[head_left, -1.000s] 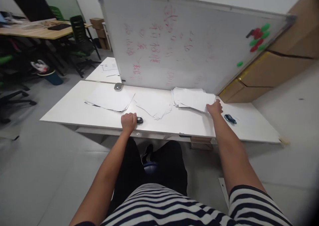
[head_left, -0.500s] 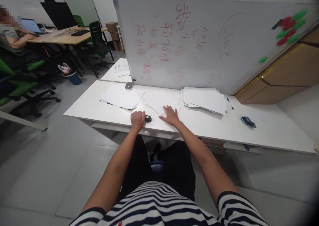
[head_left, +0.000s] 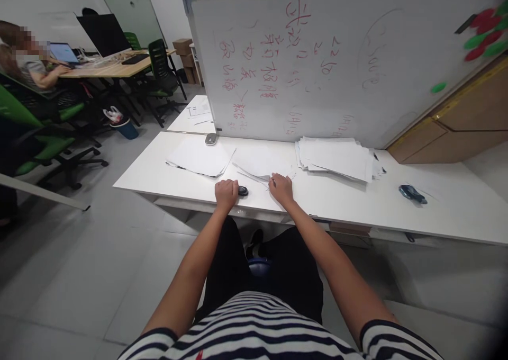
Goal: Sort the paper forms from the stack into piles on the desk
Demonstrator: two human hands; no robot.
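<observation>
My left hand (head_left: 226, 195) is closed in a fist at the table's front edge. From its right side sticks the rounded end of a black tool (head_left: 243, 191); the rest is hidden in the fist, so its kind does not show. To the right, my right hand (head_left: 281, 189) pinches the near right corner of a white sheet of paper (head_left: 256, 164). That edge is slightly raised and curled. A loose pile of paper (head_left: 200, 159) lies beyond my left hand, and a thicker stack of paper (head_left: 333, 156) is past my right hand.
A grey computer mouse (head_left: 211, 138) sits at the back left of the white table (head_left: 349, 206). A dark blue object (head_left: 413, 194) lies toward the right. Behind stands a whiteboard (head_left: 254, 58), with cardboard boxes (head_left: 468, 111) beside it. A person (head_left: 43, 74) sits at another desk.
My right hand was spread flat on the paper; its fingers are now closed on the corner, and the edge has risen. My left hand still grips the black tool. The view has shifted slightly.
</observation>
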